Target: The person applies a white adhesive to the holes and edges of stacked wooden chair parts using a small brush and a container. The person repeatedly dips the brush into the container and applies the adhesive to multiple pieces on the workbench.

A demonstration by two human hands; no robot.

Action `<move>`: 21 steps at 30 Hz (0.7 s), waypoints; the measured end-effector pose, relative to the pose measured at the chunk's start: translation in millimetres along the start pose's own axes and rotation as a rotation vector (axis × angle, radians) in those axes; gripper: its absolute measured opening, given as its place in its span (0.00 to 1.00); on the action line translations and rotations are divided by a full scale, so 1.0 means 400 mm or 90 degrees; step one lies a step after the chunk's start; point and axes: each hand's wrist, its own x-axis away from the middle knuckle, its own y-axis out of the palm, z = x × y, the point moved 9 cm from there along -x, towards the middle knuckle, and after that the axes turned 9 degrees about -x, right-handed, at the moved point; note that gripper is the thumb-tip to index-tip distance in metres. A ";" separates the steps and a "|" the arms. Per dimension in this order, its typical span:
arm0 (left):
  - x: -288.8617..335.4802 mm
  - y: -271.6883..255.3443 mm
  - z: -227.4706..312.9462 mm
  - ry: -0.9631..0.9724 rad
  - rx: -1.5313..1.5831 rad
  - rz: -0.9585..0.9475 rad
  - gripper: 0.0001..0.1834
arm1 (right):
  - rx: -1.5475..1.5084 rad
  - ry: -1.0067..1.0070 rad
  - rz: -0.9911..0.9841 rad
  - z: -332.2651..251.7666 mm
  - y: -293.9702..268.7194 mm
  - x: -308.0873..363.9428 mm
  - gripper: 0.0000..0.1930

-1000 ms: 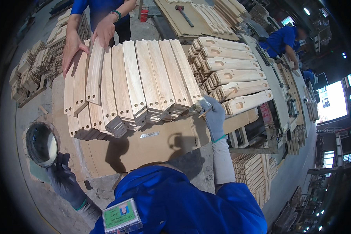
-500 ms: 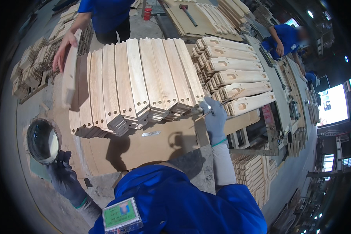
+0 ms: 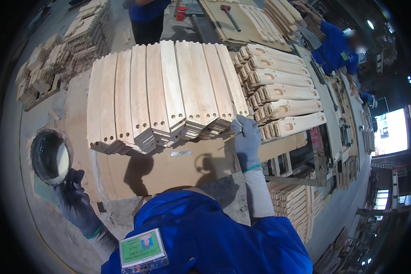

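My gloved left hand [image 3: 76, 203] is closed on a dark round pot [image 3: 37, 160] with whitish liquid at its bottom, held tilted left of the work surface. My gloved right hand [image 3: 247, 145] is closed round a thin wooden stick [image 3: 268, 117]; whether it carries bristles is too small to tell. That hand is at the near right end of a row of stacked pale wooden slats [image 3: 139, 96]. Paired round holes show in the slats' near ends. Right of the row lie stacks of shaped wooden pieces [image 3: 283, 92] with oval slots, partly behind the stick.
Brown cardboard [image 3: 169, 171] covers the surface before me, with a small metal strip [image 3: 181, 153] on it. One co-worker [image 3: 147, 20] stands beyond the slats, another [image 3: 335, 50] at the far right. A mallet [image 3: 230, 17] lies on a far table. Wood stacks [image 3: 89, 39] stand far left.
The co-worker beyond the slats has drawn back the hand that held a slat upright at the row's left end; that slat now appears laid there. My hands keep their holds.
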 end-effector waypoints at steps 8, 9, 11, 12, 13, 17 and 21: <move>0.011 0.012 0.051 0.113 -0.178 0.010 0.22 | -0.068 -0.058 -0.059 -0.110 0.060 0.002 0.09; 0.014 0.008 0.057 0.139 -0.218 0.016 0.23 | -0.053 -0.062 -0.064 -0.112 0.072 0.002 0.09; 0.017 0.004 0.059 0.126 -0.192 0.020 0.23 | -0.026 -0.065 -0.064 -0.110 0.081 0.005 0.09; 0.019 0.001 0.063 0.121 -0.181 0.023 0.23 | -0.015 -0.063 -0.060 -0.107 0.082 0.006 0.09; 0.016 -0.005 0.056 0.088 -0.101 0.012 0.24 | -0.005 -0.062 -0.056 -0.103 0.082 0.007 0.09; 0.015 -0.028 0.041 0.086 -0.072 0.012 0.26 | 0.016 -0.026 -0.063 -0.080 0.082 0.009 0.09; 0.029 -0.034 0.057 0.162 -0.251 0.017 0.28 | -0.011 -0.062 -0.053 -0.145 0.072 0.001 0.09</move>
